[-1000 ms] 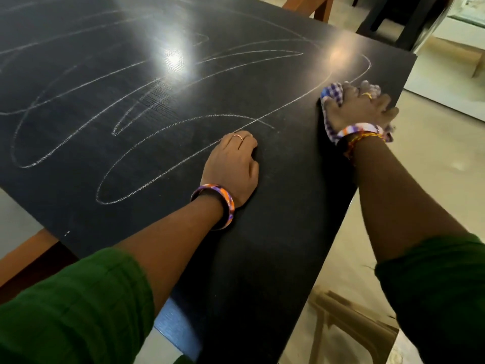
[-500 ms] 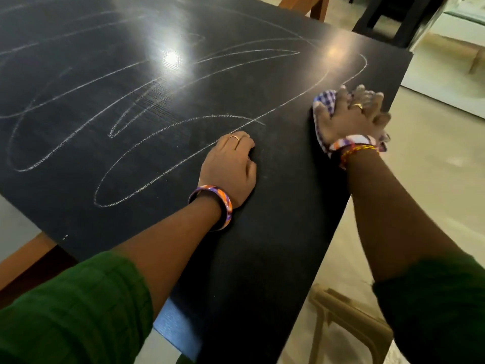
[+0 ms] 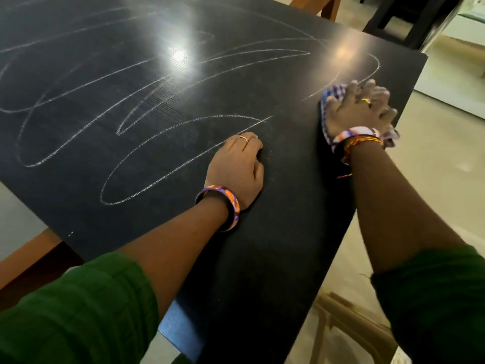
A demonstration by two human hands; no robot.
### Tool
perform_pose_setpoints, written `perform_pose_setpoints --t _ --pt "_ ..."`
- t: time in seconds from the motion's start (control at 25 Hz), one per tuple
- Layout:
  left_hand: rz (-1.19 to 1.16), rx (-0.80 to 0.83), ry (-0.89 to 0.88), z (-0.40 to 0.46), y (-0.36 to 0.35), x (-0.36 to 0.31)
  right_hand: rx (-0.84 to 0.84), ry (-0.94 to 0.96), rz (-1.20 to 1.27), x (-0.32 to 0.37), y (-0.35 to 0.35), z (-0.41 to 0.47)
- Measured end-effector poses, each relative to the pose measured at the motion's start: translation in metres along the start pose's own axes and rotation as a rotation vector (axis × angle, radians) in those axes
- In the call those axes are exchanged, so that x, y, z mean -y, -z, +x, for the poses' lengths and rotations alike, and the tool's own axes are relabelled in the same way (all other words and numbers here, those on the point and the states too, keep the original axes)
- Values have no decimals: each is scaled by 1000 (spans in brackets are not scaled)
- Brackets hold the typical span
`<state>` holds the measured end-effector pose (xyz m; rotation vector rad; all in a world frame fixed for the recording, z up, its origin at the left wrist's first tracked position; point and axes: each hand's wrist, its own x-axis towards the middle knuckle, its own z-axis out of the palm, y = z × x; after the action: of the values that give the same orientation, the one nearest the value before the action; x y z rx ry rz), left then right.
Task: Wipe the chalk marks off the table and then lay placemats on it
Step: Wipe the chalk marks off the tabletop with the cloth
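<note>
The dark table (image 3: 283, 258) carries long looping white chalk marks (image 3: 157, 122) over most of its top. My right hand (image 3: 354, 111) presses a blue-and-white checked cloth (image 3: 331, 93) flat on the table near its right edge; the fingers lie spread over the cloth. The strip of table around and below the cloth shows no chalk. My left hand (image 3: 236, 164) rests on the table near the middle with its fingers curled under, holding nothing. No placemats are in view.
A light wooden chair (image 3: 349, 327) stands below the table's right edge. A brown wooden chair back (image 3: 317, 6) and dark furniture (image 3: 399, 19) are beyond the far corner. Pale floor lies to the right.
My right hand has slid the cloth back toward me and a little left along the right edge, wiping away part of a chalk line there. The left hand stays put.
</note>
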<state>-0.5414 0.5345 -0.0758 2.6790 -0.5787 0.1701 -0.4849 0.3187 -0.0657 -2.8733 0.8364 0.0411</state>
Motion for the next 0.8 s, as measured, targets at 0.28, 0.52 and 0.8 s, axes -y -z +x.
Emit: perform_pose_setpoints --t 0.28,0.52,0.8 --pt "5 -16 -34 -1 0 0 15 359 -27 47 -13 -13" --pt "-18 -9 -9 0 1 -1 25 -43 -2 -10 7 18" --pt "-7 16 -24 1 0 2 65 407 -7 72 -9 -9"
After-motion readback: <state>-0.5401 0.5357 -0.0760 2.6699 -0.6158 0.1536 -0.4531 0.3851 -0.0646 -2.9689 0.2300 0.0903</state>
